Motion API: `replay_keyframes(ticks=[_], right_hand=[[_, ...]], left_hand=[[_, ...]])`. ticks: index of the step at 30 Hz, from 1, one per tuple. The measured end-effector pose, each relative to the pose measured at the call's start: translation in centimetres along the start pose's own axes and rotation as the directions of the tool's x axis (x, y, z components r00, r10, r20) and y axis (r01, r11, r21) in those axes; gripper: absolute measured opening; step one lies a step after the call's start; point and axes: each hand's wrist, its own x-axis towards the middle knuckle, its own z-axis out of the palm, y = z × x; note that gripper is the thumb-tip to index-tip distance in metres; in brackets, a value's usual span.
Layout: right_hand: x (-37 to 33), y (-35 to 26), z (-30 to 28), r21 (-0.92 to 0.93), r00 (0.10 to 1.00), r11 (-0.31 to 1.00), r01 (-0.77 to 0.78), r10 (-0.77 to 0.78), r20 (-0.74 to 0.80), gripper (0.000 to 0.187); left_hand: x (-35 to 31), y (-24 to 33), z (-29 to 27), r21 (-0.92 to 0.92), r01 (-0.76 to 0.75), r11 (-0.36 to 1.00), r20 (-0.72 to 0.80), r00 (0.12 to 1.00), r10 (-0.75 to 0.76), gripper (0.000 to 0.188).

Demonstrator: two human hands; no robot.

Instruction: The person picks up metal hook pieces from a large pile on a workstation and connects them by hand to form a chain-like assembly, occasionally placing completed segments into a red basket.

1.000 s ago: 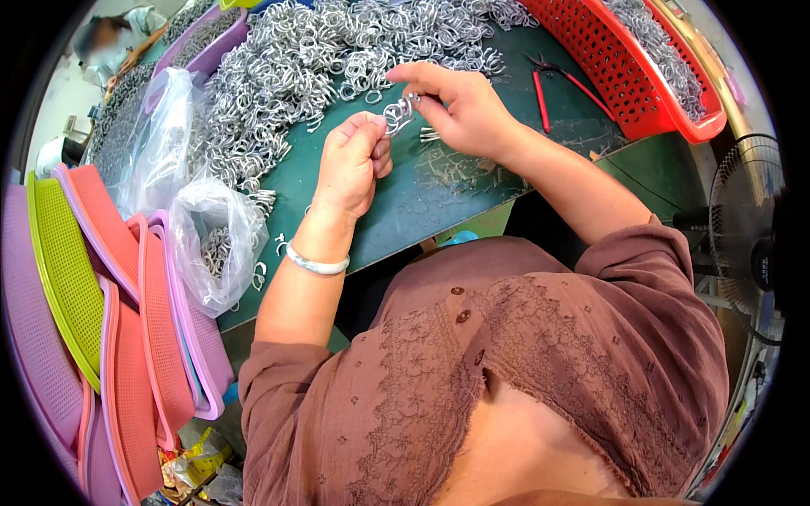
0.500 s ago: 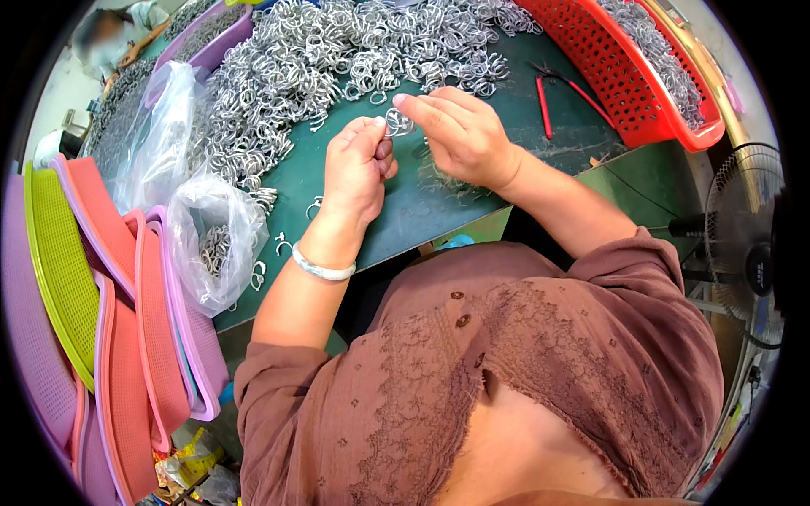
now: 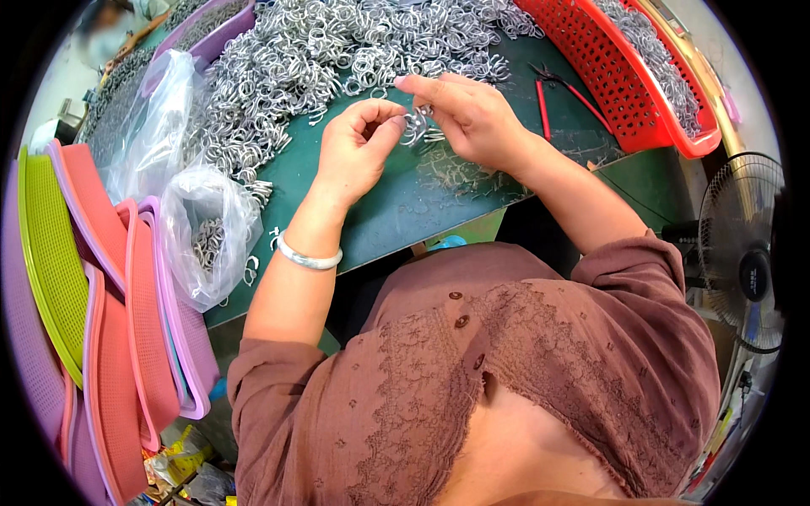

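Note:
Over the green tabletop my two hands meet at a few small silver metal rings (image 3: 415, 129). My left hand (image 3: 356, 150), with a pale bangle (image 3: 309, 256) on its wrist, is closed, thumb and forefinger pinching the edge of a ring. My right hand (image 3: 479, 124) is closed on the same small bunch from the other side, its forefinger stretched out above. Its curled fingers partly hide the rings. Just beyond both hands spreads a large heap of similar open metal rings (image 3: 295, 63).
Red-handled pliers (image 3: 543, 110) lie beside a red basket (image 3: 582, 59) of metal parts. At left stand a clear plastic bag (image 3: 181, 253) with rings inside and stacked coloured baskets (image 3: 114, 371). A fan (image 3: 742, 253) is at right. Another person (image 3: 110, 38) sits far left.
My left fingers have shifted slightly, with thumb and forefinger now reaching toward the rings. The rings have moved a little right and sit closer to my right palm.

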Motion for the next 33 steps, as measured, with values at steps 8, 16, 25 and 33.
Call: replay_keyframes(ticks=[8, 16, 25, 33], right_hand=[[-0.1, -0.4, 0.2, 0.146, 0.996, 0.986, -0.082, 0.086, -0.021, 0.042], [0.2, -0.4, -0.1, -0.102, 0.989, 0.985, 0.140, -0.144, -0.030, 0.041], [-0.1, -0.7, 0.4, 0.428, 0.928, 0.824, -0.371, 0.348, 0.133, 0.036], [0.7, -0.5, 0.0, 0.265, 0.965, 0.928, -0.262, 0.241, 0.107, 0.036]], left_hand=[[-0.3, -0.1, 0.1, 0.111, -0.073, 0.991, -0.005, 0.997, 0.074, 0.008], [-0.2, 0.6, 0.0, -0.365, 0.279, 0.888, 0.135, 0.960, -0.246, 0.009], [-0.2, 0.3, -0.1, -0.472, 0.312, 0.825, 0.124, 0.949, -0.288, 0.007], [-0.1, -0.4, -0.5, -0.565, 0.404, 0.720, 0.239, 0.915, -0.325, 0.009]])
